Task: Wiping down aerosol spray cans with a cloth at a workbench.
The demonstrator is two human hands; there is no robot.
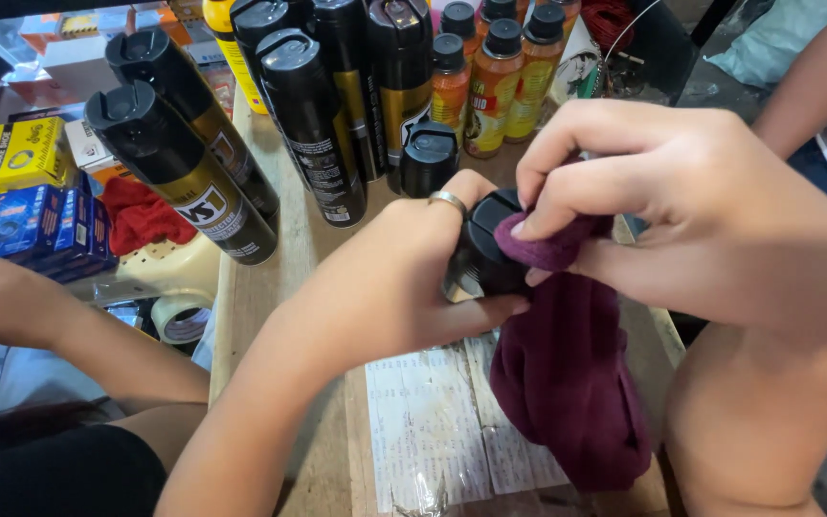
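Wiping in progress: left hand (390, 278), ring on one finger, wraps closed around a black aerosol can (486, 257), seen nearly end-on above the wooden table (270, 287). Right hand (681, 206) pinches a fold of maroon cloth (567, 373) against the can's ribbed plastic cap; the rest of the cloth hangs loose below, soft and napped. Judgement: cap rim is being cleaned; the next move calls for turning the can in the left grip to bring an unwiped face to the cloth.

Behind stand more black cans (313, 124) with glossy gold-banded bodies, one laid tilted, and orange bottles (490, 86) with black screw caps. Taped paper sheet (428, 421) lies on the wood. Another person's forearm (69, 335) rests at left, near a tape roll (182, 318).
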